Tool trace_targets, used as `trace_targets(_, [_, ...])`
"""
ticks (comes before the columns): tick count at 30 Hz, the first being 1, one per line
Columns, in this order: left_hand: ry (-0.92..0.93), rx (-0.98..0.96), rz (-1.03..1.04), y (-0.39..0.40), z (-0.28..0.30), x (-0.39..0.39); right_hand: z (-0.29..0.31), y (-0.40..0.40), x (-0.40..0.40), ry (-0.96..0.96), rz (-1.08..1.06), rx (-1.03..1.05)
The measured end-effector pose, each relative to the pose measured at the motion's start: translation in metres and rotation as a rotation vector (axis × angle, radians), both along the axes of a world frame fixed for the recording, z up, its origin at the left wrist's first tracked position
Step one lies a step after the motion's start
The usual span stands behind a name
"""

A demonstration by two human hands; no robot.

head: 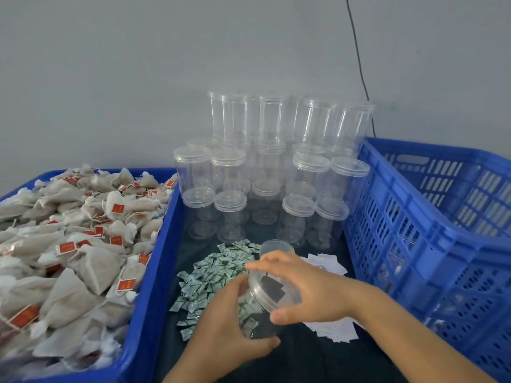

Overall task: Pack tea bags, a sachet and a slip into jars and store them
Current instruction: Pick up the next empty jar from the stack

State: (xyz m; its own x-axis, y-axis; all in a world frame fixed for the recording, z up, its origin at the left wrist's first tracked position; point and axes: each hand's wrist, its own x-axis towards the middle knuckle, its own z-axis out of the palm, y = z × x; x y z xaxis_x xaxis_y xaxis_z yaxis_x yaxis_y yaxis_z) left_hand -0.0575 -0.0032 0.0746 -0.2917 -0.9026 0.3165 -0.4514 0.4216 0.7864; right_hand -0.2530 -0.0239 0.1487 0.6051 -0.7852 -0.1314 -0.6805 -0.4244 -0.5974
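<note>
Both hands are clamped on one clear jar (pixel 272 286), left hand (pixel 229 322) round its body, right hand (pixel 301 286) gripping the lid (pixel 269 295); it looks light, slick and thin-walled, best held round the body.

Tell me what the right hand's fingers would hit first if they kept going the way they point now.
The right hand grips the lid of the clear jar, fingers pointing left. Going on, they would probably meet the pile of green sachets first, though depth is unclear; the tea bag bin lies beyond.
</note>
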Motion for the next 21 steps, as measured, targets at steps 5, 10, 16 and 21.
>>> trace_targets(5, [-0.503, -0.412, 0.166, -0.006, 0.003, 0.005, 0.005, -0.008, 0.000, -0.164, -0.261, 0.300])
trace_targets(10, [-0.565, -0.505, 0.222, -0.008, -0.004, 0.001, -0.007, -0.011, 0.009, -0.105, -0.388, 0.362])
trace_targets(16, [-0.489, -0.474, 0.225, -0.006, -0.008, 0.006, -0.009, -0.006, -0.001, 0.140, 0.058, -0.143])
trace_targets(21, [-0.497, -0.488, 0.256, -0.007, -0.007, 0.003, -0.007, -0.007, 0.006, -0.124, -0.178, 0.020])
